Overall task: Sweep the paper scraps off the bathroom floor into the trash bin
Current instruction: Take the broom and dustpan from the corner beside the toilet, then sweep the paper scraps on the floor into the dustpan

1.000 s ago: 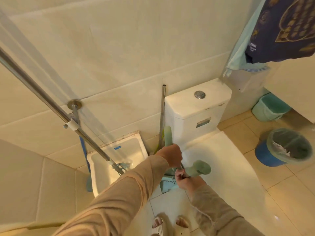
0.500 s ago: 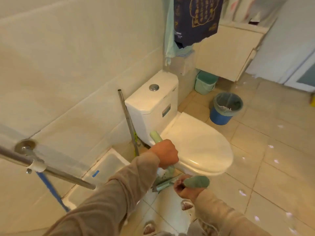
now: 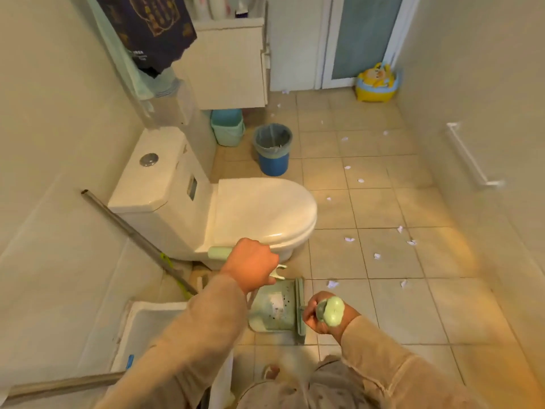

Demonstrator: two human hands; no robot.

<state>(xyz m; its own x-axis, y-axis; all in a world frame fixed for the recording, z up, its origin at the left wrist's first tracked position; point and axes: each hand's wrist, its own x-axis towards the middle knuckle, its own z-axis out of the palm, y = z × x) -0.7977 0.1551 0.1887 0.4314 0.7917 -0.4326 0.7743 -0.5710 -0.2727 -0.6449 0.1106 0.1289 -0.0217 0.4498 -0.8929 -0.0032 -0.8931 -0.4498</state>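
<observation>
Nearest, two tan sleeves cut off by the bottom edge, with patterned clothing and a foot blurred between them. Right hand (image 3: 323, 315) wrapped tight around a pale green broom handle (image 3: 332, 311), seen end-on so that only its rounded cap shows; shaft and bristles hidden below the fist. Just left of that grip, a pale green dustpan (image 3: 275, 309) lying on the tiled floor (image 3: 392, 308), speckled inside, its raised lip nearest the right hand. Left hand (image 3: 252, 265) clenched around the dustpan handle (image 3: 218, 252), only a pale green stub poking out to the left of the fist and a white clip showing on its right; the stem down to the pan mostly covered by the wrist. Left of that grip, a grey metal pole (image 3: 129, 231) leaning on the wall, its foot lost behind a white basin (image 3: 147, 320) that the left sleeve partly covers. Just beyond the left fist, the toilet (image 3: 259, 214), lid down. Right of and beyond both grips, paper scraps (image 3: 349, 240) strewn over the tiles, small and pale, exact count hard to make out. Farther off, past the toilet, the blue trash bin (image 3: 272, 149) with a grey liner, contents unclear, beside a green bucket (image 3: 227, 129). Farthest, a yellow toy-like object (image 3: 376, 84) by the door (image 3: 362, 36), blurred.
</observation>
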